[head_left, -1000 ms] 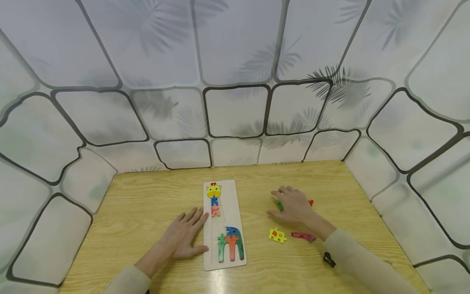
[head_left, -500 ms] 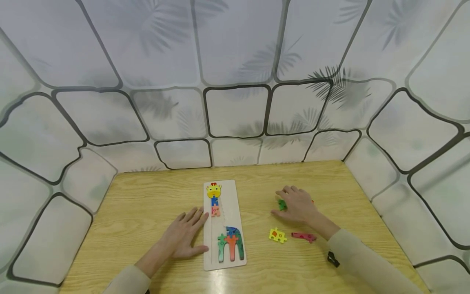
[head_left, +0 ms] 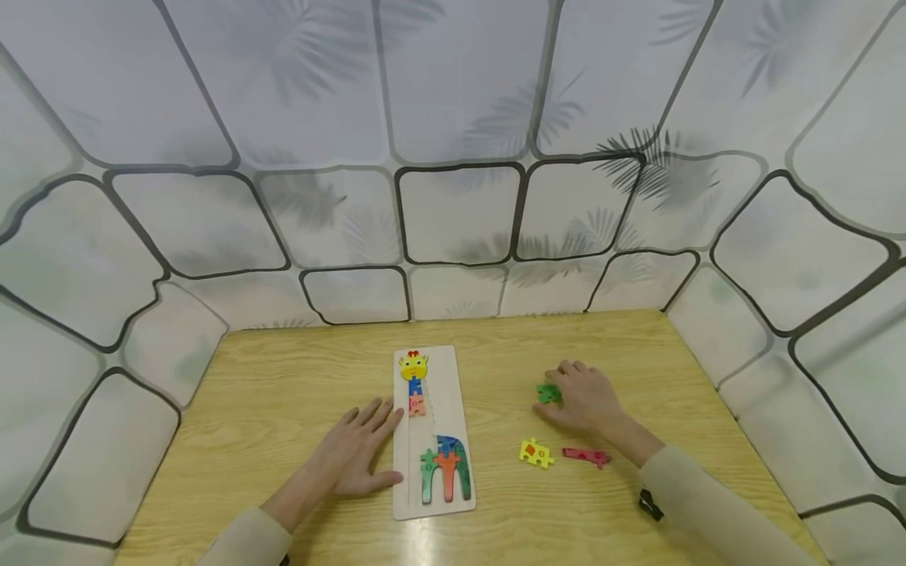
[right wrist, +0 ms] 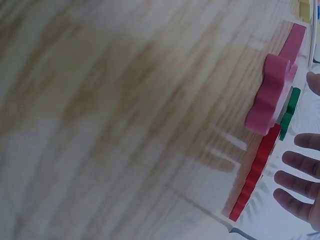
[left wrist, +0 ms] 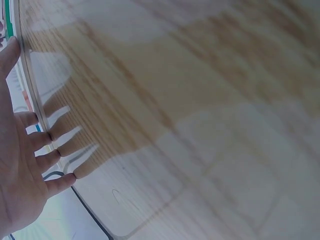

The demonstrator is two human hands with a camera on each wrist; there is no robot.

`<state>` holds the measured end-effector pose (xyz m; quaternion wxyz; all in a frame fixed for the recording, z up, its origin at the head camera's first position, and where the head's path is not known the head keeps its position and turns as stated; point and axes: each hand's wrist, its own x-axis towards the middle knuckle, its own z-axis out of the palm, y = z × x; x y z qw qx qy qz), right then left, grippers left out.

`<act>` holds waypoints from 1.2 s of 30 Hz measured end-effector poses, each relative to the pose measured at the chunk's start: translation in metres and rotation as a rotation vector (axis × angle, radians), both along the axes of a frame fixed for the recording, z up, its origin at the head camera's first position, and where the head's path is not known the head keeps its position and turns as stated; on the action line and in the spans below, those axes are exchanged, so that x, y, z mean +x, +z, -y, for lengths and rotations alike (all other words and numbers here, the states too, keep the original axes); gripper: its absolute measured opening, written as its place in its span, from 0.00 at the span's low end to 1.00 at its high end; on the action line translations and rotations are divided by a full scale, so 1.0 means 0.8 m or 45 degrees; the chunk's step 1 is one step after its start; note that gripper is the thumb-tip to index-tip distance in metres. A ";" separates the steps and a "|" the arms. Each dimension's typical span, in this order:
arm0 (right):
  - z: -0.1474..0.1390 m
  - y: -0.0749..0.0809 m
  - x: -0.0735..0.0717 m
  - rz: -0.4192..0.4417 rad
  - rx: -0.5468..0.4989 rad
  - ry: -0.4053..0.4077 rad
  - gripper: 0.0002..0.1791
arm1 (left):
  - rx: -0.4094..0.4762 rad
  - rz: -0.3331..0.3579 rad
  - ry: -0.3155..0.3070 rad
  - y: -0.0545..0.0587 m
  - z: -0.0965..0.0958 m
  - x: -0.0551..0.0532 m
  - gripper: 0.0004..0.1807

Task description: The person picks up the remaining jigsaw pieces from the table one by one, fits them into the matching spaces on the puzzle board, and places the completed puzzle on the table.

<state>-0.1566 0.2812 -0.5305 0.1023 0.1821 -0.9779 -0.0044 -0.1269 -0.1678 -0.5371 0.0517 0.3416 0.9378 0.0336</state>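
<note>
A pale giraffe puzzle board (head_left: 443, 385) lies on the table with a yellow giraffe head piece (head_left: 414, 366), neck pieces and several body and leg pieces set in it. My left hand (head_left: 357, 456) rests flat at the board's left edge, fingers spread; the left wrist view shows the fingers (left wrist: 47, 160) extended along that edge. Over on the right, my right hand (head_left: 583, 401) hovers with parted fingers beside a green puzzle piece (head_left: 547, 394). In the right wrist view, a red piece (right wrist: 257, 172) lies near those fingers; in the head view the hand hides it.
A yellow puzzle piece (head_left: 535, 453) and a pink one (head_left: 586, 457) lie between the board and the right forearm. A black wrist-worn item (head_left: 650, 505) shows under the right sleeve. Patterned white walls (head_left: 453, 291) surround the wooden table (head_left: 297, 369) at the back and sides.
My right hand has drawn back slightly to the right, leaving more of the green piece in sight and covering the red one. The left hand and board have stayed put.
</note>
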 end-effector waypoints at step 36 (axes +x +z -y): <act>-0.012 -0.013 0.007 0.013 -0.055 -0.102 0.32 | 0.018 -0.004 -0.001 -0.001 0.002 0.000 0.57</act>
